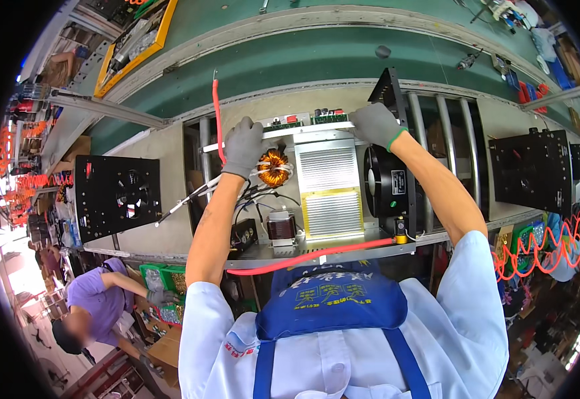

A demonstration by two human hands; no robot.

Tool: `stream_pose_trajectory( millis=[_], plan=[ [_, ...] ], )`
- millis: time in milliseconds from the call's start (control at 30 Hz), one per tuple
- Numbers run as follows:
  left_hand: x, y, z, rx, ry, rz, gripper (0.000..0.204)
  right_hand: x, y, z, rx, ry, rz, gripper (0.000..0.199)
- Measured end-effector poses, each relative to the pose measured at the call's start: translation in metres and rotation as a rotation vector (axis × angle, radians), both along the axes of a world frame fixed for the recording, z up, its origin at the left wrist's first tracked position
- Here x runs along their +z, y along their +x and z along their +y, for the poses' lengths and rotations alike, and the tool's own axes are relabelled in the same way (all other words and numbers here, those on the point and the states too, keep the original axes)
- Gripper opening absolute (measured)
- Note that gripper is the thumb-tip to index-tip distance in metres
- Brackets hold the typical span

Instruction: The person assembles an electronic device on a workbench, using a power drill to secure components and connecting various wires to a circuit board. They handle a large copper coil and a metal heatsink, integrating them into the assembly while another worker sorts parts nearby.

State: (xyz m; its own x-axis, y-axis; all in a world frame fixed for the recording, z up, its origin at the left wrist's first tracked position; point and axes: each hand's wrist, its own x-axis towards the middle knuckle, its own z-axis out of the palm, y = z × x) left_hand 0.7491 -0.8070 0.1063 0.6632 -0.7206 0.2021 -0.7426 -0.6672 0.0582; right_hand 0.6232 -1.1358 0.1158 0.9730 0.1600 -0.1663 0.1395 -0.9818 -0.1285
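Both my hands wear grey gloves and hold a pale metal bracket (pixel 323 128) carrying green circuit boards (pixel 330 118), across the far side of an open electrical chassis. My left hand (pixel 243 146) is closed around its left part, beside a thick red cable (pixel 217 113) that stands up with a bare end. At the right end my right hand (pixel 376 125) grips it, close to the black panel (pixel 389 90); its fingertips are partly hidden. Below lie a ribbed heat sink (pixel 328 166), a copper-wound coil (pixel 274 167), a black fan (pixel 388 181) and a small transformer (pixel 280 226).
Another red cable (pixel 316 257) runs along the chassis's near edge. Metal rollers (pixel 444 126) lie to the right. Black fan units stand left (pixel 120 196) and right (pixel 532 171). Coiled orange hoses (pixel 549 243) hang at right. A person in purple (pixel 100 299) works at lower left.
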Motion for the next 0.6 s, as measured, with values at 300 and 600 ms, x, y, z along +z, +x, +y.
stream_pose_trajectory(
  millis=[300, 600],
  plan=[
    [-0.008, 0.003, 0.008, -0.139, 0.026, 0.025, 0.046, -0.002, -0.008, 0.0, -0.039, -0.021, 0.041, 0.034],
    [-0.01, 0.022, 0.001, -0.092, 0.175, 0.041, 0.051, 0.005, 0.001, 0.004, -0.087, -0.053, 0.08, 0.037]
  ],
)
